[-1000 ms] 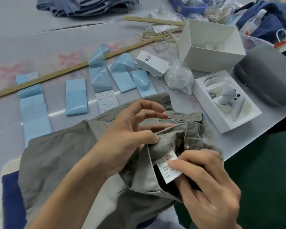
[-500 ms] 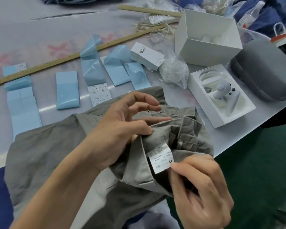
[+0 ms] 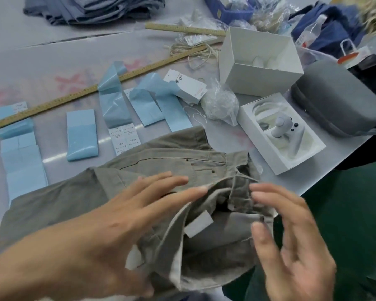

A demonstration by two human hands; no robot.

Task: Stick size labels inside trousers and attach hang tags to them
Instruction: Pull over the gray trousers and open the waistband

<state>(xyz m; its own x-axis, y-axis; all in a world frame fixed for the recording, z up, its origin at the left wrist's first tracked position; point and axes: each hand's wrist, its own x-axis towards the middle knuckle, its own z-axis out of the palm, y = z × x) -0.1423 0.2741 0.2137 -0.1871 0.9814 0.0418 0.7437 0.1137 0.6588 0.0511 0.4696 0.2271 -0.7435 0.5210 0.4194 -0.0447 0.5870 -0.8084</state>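
While the olive trousers [image 3: 139, 170] lie across the counter [image 3: 52, 57] at six o'clock with the waistband turned open, a white size label [image 3: 199, 223] sits stuck inside it. Left hand [image 3: 109, 231] rests flat on the fabric, fingers straight, grip wide. Right hand [image 3: 291, 240] hovers at four o'clock, fingers loosely spread, holding nothing. Blue label sheets [image 3: 80, 133] lie at eleven o'clock, hang tags [image 3: 187, 86] at twelve
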